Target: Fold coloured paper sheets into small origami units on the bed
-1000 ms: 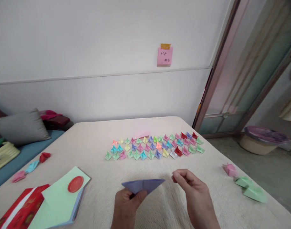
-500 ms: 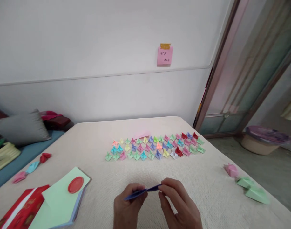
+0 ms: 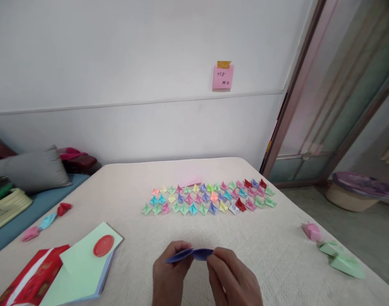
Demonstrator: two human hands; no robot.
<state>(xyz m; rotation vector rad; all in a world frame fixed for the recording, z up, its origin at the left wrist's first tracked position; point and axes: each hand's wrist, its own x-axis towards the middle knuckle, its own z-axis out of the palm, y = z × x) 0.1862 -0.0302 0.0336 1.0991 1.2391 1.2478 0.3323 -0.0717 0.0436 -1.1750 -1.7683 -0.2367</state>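
A folded dark blue paper [image 3: 201,254] is held up above the near part of the pale cloth-covered table [image 3: 133,263]. My left hand [image 3: 172,272] pinches its left part between thumb and fingers. At the right end, the fingertips of my right hand [image 3: 234,276] are closed on the same paper. Beyond both hands, several small folded paper pieces [image 3: 193,208] in many colours lie in rows. A stack of light green and blue paper [image 3: 83,272], with a red round disc [image 3: 103,245] on top, lies to the left.
A red packet [image 3: 35,276] lies at the near left. Pink, cyan and red folded papers [image 3: 48,221] line the left edge; pink [image 3: 312,231] and green ones [image 3: 345,263] lie by the right edge. A pink note [image 3: 223,78] is on the wall. A bin [image 3: 353,193] stands right.
My right hand has moved slightly left and down, nearer my left hand. The blue paper's right part now hangs lower and shows more of its face. The view has shifted slightly.
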